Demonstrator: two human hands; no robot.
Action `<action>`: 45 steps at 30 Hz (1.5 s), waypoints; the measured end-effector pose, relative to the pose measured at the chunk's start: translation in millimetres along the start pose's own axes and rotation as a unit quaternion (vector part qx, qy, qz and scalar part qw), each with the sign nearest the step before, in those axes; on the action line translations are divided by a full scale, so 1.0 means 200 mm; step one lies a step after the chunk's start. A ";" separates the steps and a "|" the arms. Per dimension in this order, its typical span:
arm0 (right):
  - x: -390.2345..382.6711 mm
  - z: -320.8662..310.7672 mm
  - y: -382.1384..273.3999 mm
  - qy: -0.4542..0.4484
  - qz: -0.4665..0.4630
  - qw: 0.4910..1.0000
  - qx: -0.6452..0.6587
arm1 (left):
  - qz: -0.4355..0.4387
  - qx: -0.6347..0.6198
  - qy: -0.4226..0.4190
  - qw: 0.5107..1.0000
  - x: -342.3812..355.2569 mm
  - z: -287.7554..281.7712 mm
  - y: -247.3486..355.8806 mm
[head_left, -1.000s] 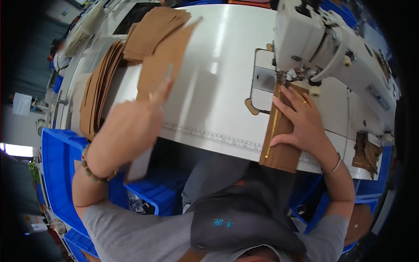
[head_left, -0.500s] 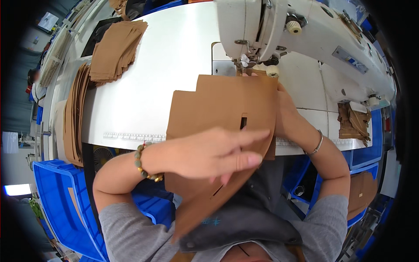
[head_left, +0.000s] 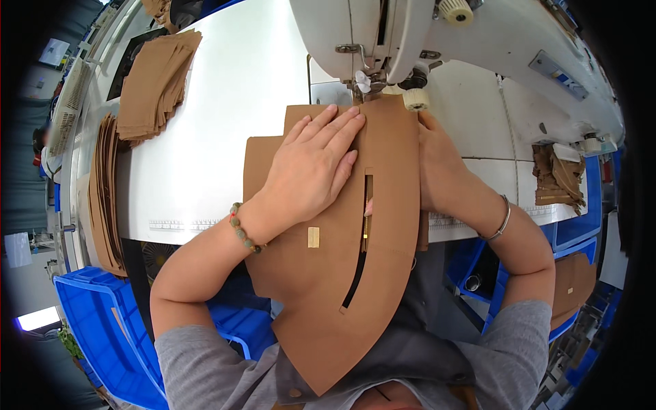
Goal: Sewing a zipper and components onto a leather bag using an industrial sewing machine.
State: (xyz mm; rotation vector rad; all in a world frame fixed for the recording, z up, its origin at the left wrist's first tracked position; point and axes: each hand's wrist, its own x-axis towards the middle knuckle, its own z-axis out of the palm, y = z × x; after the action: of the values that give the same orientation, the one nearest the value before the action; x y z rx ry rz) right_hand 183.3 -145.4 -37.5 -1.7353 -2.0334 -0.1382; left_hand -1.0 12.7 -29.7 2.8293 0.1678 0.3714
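Slotted brown panel [head_left: 331,270] lies flatter than half a second ago, top edge now by the sewing machine [head_left: 328,27], slot over a gold zipper [head_left: 366,234], layers seemingly being aligned; hands apart: left hand [head_left: 311,160] spread flat on it, right hand [head_left: 443,160] partly beneath, grip unclear; counter [head_left: 232,102] around

Beyond the white table [head_left: 225,89], dark curtains [head_left: 26,184] hang at far left, near a bright light [head_left: 39,319].

blue bin [head_left: 92,321] and dark curtain [head_left: 24,147], left
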 end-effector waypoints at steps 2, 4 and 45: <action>0.01 0.00 0.00 0.005 0.004 1.000 -0.002 | 0.002 0.006 0.004 1.000 0.01 0.00 0.00; 0.01 -0.01 -0.01 -0.012 0.008 1.000 -0.009 | -0.001 0.006 0.007 1.000 0.02 0.00 0.01; 0.02 -0.06 -0.04 -0.081 0.041 0.996 -0.020 | 0.002 -0.006 0.009 1.000 0.05 -0.03 -0.09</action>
State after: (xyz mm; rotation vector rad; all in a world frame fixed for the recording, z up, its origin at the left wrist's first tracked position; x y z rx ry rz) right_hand 179.2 -147.9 -24.3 -1.9068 -2.0804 -0.0132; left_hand 5.1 33.0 -28.3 2.8149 0.1621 0.3985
